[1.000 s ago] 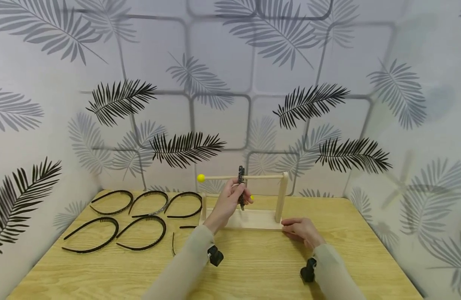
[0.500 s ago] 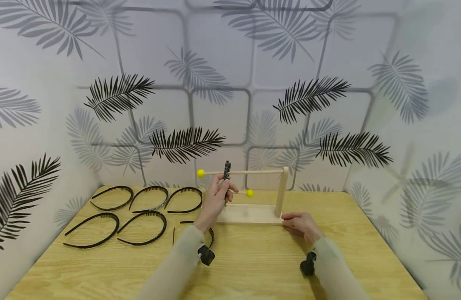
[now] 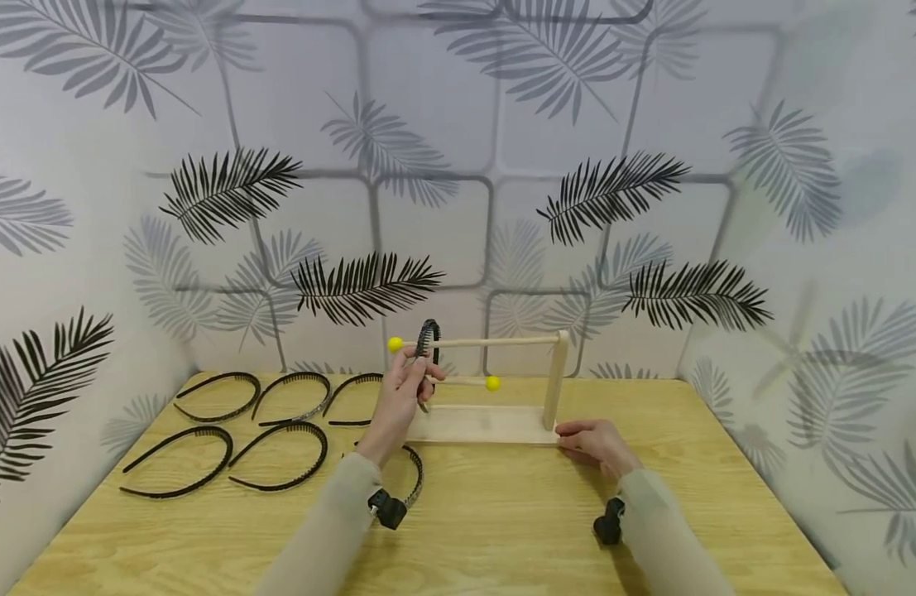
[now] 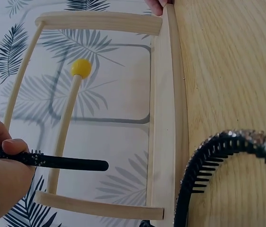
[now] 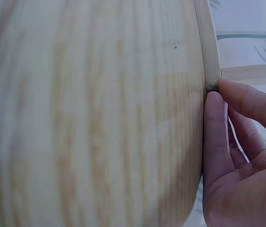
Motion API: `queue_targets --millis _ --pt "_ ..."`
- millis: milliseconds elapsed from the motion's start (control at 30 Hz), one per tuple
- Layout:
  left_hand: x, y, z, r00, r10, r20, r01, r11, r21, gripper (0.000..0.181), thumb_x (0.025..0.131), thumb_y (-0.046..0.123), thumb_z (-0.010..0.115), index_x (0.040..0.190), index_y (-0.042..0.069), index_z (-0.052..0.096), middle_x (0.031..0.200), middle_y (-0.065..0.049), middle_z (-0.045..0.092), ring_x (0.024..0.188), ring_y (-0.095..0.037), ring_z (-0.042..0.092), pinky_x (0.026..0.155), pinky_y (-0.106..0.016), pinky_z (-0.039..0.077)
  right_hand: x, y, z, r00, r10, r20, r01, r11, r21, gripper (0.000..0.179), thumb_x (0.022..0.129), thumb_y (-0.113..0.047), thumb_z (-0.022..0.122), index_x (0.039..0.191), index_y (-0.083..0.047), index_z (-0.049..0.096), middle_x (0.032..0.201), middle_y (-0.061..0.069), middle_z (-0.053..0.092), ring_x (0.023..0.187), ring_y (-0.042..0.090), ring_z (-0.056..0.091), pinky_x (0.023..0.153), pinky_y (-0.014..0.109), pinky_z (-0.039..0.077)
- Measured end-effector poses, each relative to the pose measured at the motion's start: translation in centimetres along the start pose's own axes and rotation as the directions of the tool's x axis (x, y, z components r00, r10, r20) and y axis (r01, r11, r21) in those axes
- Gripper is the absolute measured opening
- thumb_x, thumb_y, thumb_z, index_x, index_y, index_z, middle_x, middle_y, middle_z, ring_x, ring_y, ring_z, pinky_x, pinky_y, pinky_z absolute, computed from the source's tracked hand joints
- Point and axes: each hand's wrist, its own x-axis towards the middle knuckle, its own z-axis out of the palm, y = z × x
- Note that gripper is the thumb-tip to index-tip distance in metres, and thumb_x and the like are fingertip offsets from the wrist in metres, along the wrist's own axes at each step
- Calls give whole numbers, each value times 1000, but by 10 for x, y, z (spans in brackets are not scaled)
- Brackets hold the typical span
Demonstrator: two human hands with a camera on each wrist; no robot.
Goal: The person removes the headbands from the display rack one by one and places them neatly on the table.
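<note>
My left hand pinches a black toothed headband upright between thumb and fingers. It overlaps the upper rod of a wooden stand, close to the yellow ball at that rod's left end. In the left wrist view, a black arm of the headband crosses in front of the lower rod; the hand partly covers the rest. My right hand grips the right front corner of the stand's base, with fingertips and thumb at its end in the right wrist view.
Several black headbands lie on the wood-grain table in two rows at left, such as one at the front. Another headband with a glittery band lies partly under my left forearm. The stand's right post rises near my right hand. Patterned wall stands behind.
My left hand has moved left along the upper rod with the headband, toward the yellow ball. The headband has turned to show more of its curve. The right hand stays at the base.
</note>
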Motion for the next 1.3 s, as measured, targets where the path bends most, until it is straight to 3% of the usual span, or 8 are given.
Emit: queue_targets --millis 267,600,833,1067,1300 --pt "1 5 -16 1000 12 -10 -12 1000 -22 35 108 26 36 131 0 43 96 0 61 60 -12 35 64 -27 32 -1 1 0 1000 -13 3 13 1000 -8 32 89 -1 68 120 7 66 115 18 68 84 8 68 78 28 58" --pt "4 17 -35 999 22 -48 -21 1000 13 28 107 28 38 125 9 51 98 -1 64 61 -14 35 65 -27 33 1 0 0 1000 -5 -4 5 1000 -16 29 89 -1 68 118 4 68 119 18 67 85 9 69 78 28 58" --pt "8 13 -46 996 36 -78 -33 999 34 32 106 28 42 126 9 58 94 4 65 63 -18 35 64 -27 33 0 0 1 1000 -2 -8 2 1000 -7 29 89 -2 69 118 4 68 117 17 68 84 8 68 77 27 58" --pt "9 12 -47 993 5 -118 -5 1000 6 36 105 28 45 129 3 58 94 4 66 69 -17 42 70 -31 37 -1 0 -1 1000 -10 5 10 1000 -14 30 90 -2 67 120 4 67 120 19 66 87 9 69 80 28 58" --pt "10 12 -57 984 -8 -178 8 1000 -2 33 103 27 51 126 4 60 95 1 68 71 -10 54 68 -23 49 -1 1 0 1000 -4 1 4 1000 -2 30 90 -2 68 119 4 67 119 18 67 86 10 70 80 28 58"
